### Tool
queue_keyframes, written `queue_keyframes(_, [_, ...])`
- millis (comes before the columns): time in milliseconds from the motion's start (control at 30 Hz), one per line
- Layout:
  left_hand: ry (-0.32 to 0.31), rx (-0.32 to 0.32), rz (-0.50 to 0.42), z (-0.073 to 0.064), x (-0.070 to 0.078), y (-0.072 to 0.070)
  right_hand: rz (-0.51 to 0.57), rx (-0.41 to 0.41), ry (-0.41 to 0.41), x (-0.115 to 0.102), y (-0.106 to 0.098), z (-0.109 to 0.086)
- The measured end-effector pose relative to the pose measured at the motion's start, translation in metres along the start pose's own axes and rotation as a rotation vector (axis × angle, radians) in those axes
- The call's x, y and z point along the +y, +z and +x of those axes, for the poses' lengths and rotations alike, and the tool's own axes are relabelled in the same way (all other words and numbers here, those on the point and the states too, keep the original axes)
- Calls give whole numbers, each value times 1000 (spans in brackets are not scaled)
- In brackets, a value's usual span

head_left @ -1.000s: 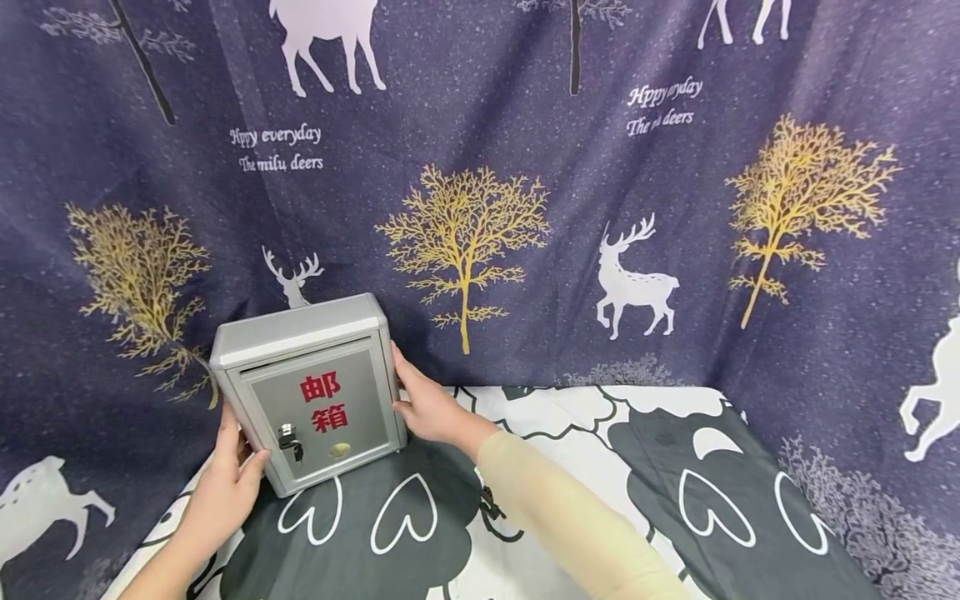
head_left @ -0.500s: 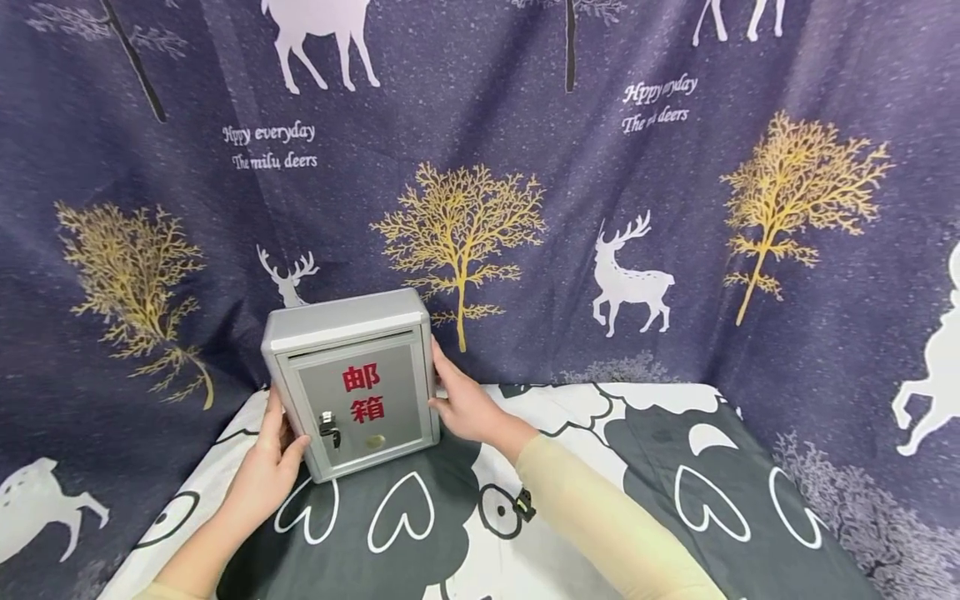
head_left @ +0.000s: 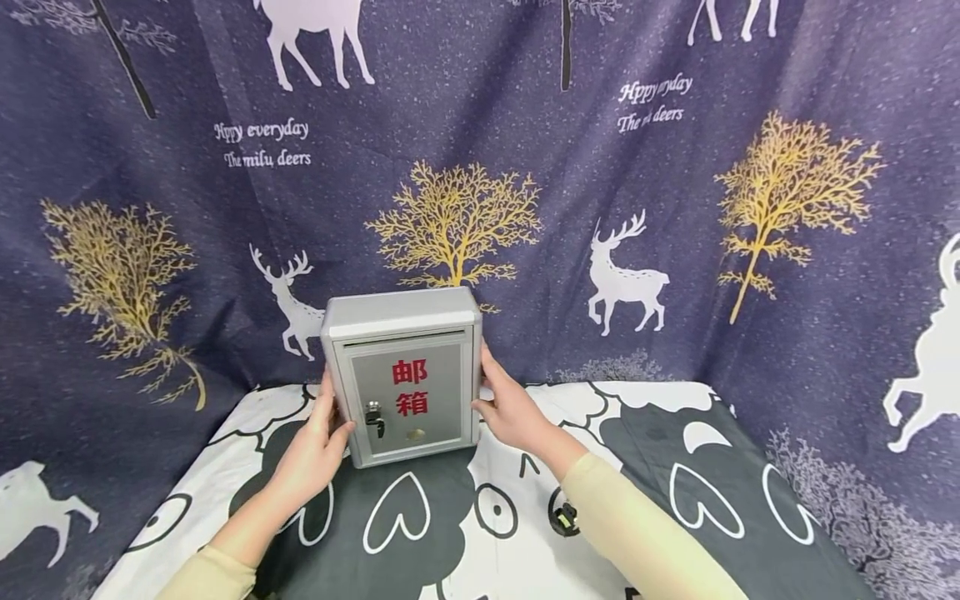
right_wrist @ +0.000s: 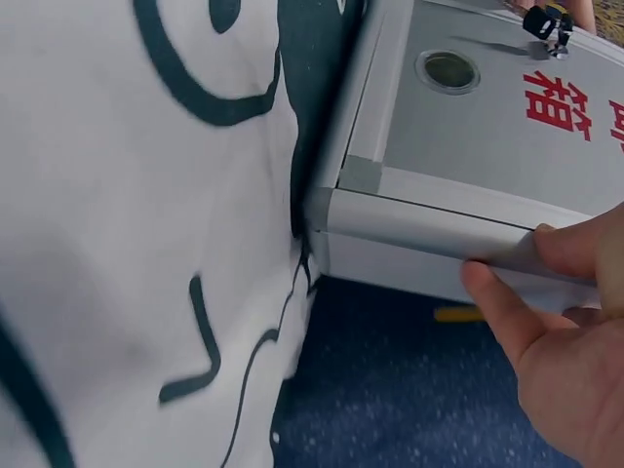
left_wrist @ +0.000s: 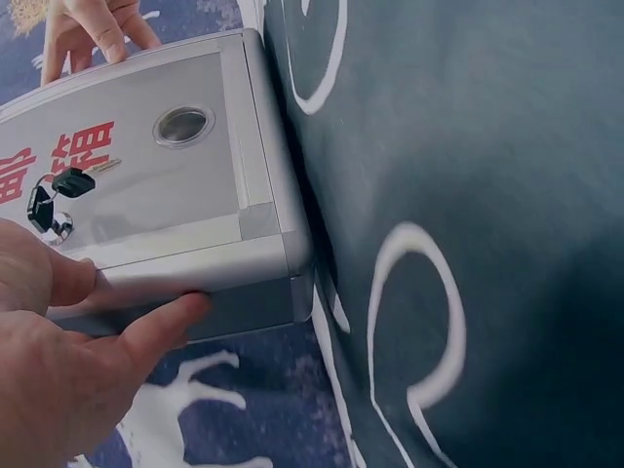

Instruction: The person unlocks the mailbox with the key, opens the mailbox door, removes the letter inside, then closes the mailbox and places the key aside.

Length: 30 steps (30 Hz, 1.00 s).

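Observation:
A silver metal mailbox (head_left: 442, 396) with red characters and a slot near its top stands upright between both hands. My left hand (head_left: 311, 446) grips its left side, thumb on the front edge. On the opposite side my right hand (head_left: 513, 408) holds it the same way, fingers along the side wall. Two black-headed keys (left_wrist: 58, 190) hang at the lock on the door's left part, one of them in the lock. Low on the door is a small round window (right_wrist: 448, 71). In both wrist views the box's bottom is right at the cloth.
A black, white and dark green patterned cloth (head_left: 540, 533) covers the surface under the box. Behind it hangs a dark blue curtain (head_left: 465, 100) printed with deer and trees. A small black item (head_left: 564, 517) shows beside the right sleeve.
Both hands have carried the mailbox to the right, from the left side toward the middle of the surface. It has turned to face more squarely forward. The grip is unchanged.

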<state>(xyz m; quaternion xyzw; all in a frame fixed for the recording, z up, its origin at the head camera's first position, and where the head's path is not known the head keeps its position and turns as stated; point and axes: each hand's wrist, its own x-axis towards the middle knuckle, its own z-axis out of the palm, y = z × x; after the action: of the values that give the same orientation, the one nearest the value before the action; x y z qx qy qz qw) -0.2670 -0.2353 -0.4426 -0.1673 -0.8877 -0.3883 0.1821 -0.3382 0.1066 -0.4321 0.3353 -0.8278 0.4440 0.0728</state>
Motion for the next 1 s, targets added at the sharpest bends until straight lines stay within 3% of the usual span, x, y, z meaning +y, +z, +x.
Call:
queue_keyframes(200, [33,-37,-4,12,9,17,-19,51,32,1,-19,-20])
queue_keyframes(333, [74,-50,-59,18,12,32,-41,77,56,3,-29,-33])
queue_keyframes(500, [80,-86,-131,26,17,47,-100,118,64,7,-40,-47])
queue_keyframes(733, [131,-105,-185,37,24,61,-110,147,91,10,-53,-62])
queue_keyframes(1000, [124,-150,-211,44,32,75,-119,178,124,13,-65,-78])
